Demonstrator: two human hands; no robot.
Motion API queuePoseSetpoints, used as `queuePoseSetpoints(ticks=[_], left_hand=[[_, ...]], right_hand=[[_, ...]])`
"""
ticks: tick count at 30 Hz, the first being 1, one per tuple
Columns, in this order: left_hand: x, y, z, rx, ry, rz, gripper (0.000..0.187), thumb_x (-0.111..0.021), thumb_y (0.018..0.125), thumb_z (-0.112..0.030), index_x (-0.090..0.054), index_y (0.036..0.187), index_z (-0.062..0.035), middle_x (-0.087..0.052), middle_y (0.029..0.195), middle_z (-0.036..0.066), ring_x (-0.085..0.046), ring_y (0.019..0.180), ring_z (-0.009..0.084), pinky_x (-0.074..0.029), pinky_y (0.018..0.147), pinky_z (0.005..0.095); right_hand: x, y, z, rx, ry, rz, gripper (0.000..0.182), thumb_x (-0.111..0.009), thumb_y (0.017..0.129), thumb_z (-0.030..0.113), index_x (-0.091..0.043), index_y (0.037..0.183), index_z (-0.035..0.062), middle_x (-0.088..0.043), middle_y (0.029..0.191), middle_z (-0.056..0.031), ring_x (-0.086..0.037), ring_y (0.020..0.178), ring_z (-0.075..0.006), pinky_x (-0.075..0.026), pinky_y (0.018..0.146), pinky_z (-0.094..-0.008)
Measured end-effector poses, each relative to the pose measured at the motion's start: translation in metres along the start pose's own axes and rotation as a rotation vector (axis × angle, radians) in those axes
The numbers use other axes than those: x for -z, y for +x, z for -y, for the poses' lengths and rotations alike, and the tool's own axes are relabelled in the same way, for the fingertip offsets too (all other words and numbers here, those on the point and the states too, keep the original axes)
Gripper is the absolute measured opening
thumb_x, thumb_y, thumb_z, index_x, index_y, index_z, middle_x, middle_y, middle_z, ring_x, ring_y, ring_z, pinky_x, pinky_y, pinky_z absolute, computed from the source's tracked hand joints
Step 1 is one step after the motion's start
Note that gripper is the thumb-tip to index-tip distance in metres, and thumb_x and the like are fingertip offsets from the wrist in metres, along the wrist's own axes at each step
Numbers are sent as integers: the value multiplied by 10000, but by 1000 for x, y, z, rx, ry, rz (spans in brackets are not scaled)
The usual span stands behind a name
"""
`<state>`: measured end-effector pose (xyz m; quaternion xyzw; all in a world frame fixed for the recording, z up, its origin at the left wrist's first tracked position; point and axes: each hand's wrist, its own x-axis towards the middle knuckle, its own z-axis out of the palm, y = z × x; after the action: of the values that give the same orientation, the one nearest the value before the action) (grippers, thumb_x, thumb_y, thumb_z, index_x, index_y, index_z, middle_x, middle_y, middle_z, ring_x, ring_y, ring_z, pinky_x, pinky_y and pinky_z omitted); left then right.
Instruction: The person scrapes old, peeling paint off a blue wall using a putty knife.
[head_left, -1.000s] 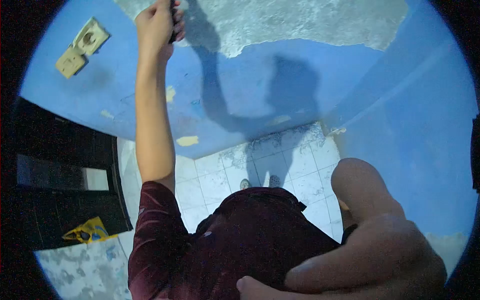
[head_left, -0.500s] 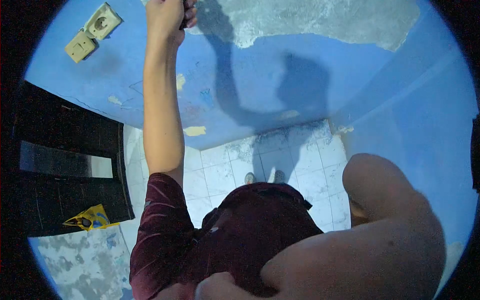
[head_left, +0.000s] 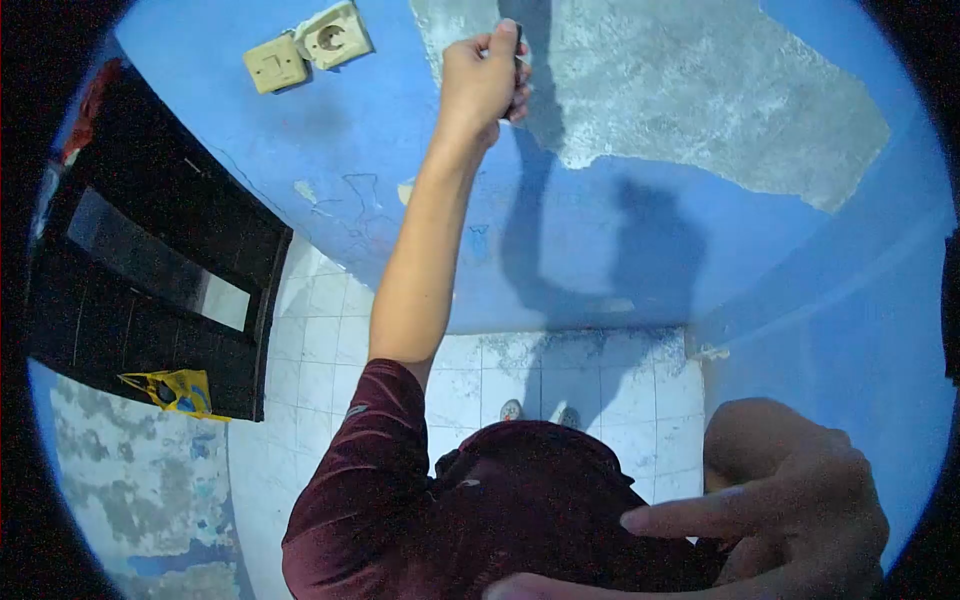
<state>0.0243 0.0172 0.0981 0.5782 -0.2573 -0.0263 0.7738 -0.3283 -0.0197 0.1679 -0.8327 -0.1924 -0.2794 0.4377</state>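
My left hand (head_left: 482, 82) is stretched out at the end of a straight arm, near a patch of bare grey plaster (head_left: 690, 90) on the blue wall. Its fingers are wrapped round a thin dark object (head_left: 516, 72), mostly hidden in the grip, so its kind cannot be made out. My right hand (head_left: 800, 500) is close to the camera at the lower right, in shadow. Its fingers are apart, some bent and some extended, with nothing visible in them.
A light switch (head_left: 276, 65) and a power socket (head_left: 337, 38) are on the wall at upper left. A dark door (head_left: 130, 300) stands left, with a yellow bag (head_left: 185, 390) by it. White tiles (head_left: 320, 375) cover the floor. Another blue wall (head_left: 830, 340) rises at right.
The view has shifted, so the wall, switch and left arm appear further right and lower. My left hand still grips the dark object. My right hand's fingers now show, spread apart.
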Motion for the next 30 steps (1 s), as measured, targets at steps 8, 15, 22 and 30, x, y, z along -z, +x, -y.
queuePoseSetpoints(ticks=[8, 15, 22, 30], left_hand=[[-1, -4, 5, 23, -3, -6, 362, -521, 993, -357, -529, 834, -31, -463, 575, 14, -392, 402, 92, -279, 334, 260], [-2, -6, 10, 45, -9, -12, 361, -509, 999, -361, -524, 851, -32, -446, 563, 7, -382, 395, 85, -271, 334, 258], [-7, -8, 9, 78, -10, -13, 367, -502, 1003, -362, -524, 889, -13, -446, 572, 6, -378, 390, 84, -282, 324, 259], [1, 1, -10, 104, -72, 64, 294, -543, 986, -284, -566, 942, 5, -476, 612, -1, -408, 431, 68, -296, 314, 220]], right_hand=[[5, 3, 25, -107, -206, -73, 210, -564, 938, 132, -577, 794, -19, -609, 898, -182, -599, 795, -249, -490, 685, -325], [17, -18, 9, -44, -349, -120, 131, -491, 963, 82, -499, 1041, -23, -583, 1110, -207, -611, 921, -266, -536, 784, -331], [-4, -33, -92, 763, -532, -701, 444, -286, 1021, 64, -115, 1431, 69, -387, 1263, -294, -619, 886, -245, -637, 582, -322], [-4, -72, -119, 225, -593, -305, 258, -481, 929, 48, -379, 1165, 59, -518, 1115, -164, -609, 722, -228, -567, 518, -305]])
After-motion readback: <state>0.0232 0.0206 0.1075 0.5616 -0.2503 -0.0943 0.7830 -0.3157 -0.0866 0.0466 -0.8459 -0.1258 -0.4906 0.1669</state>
